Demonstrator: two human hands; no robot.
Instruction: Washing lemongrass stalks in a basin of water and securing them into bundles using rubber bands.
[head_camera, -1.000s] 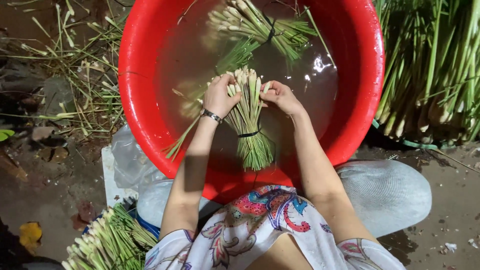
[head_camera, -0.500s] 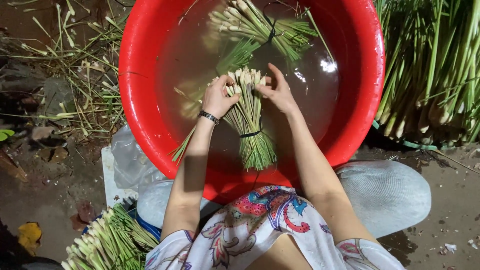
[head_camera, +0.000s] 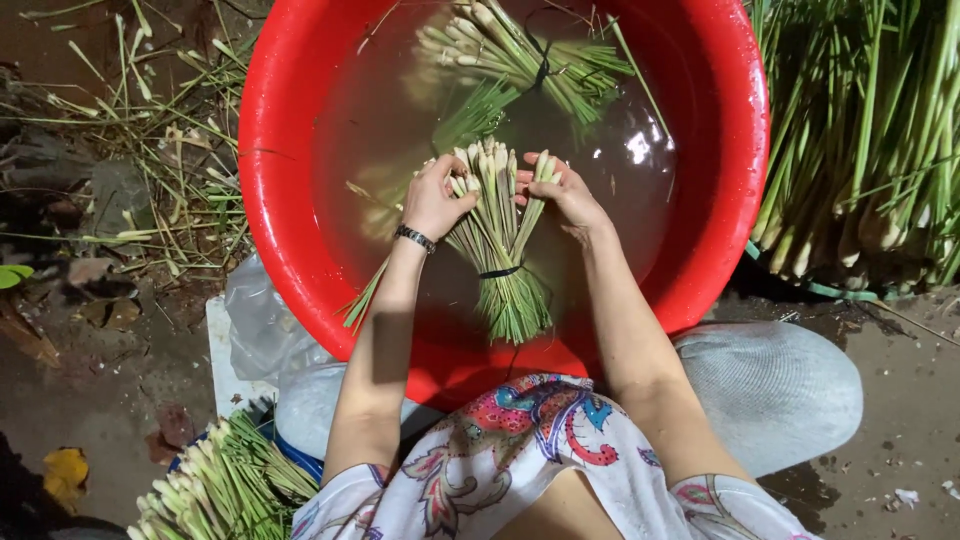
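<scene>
A tied bundle of pale green lemongrass stalks (head_camera: 500, 255) lies in murky water inside a big red plastic basin (head_camera: 280, 200). My left hand (head_camera: 437, 195) grips the white root ends on the bundle's left side. My right hand (head_camera: 560, 190) holds the root ends on its right side, fingers spread among the stalks. A dark band circles the bundle near its middle. A second tied bundle (head_camera: 520, 55) floats at the basin's far side. A dark bracelet sits on my left wrist.
A heap of uncut lemongrass (head_camera: 870, 140) stands to the right of the basin. Another bundle (head_camera: 215, 490) lies at the lower left by a clear plastic bag (head_camera: 260, 325). Loose stalks and leaves litter the muddy ground on the left. My patterned clothing fills the bottom.
Both hands have stayed on the bundle's root ends, shifting slightly as they work the stalks apart in the water. The bundle has barely moved.
</scene>
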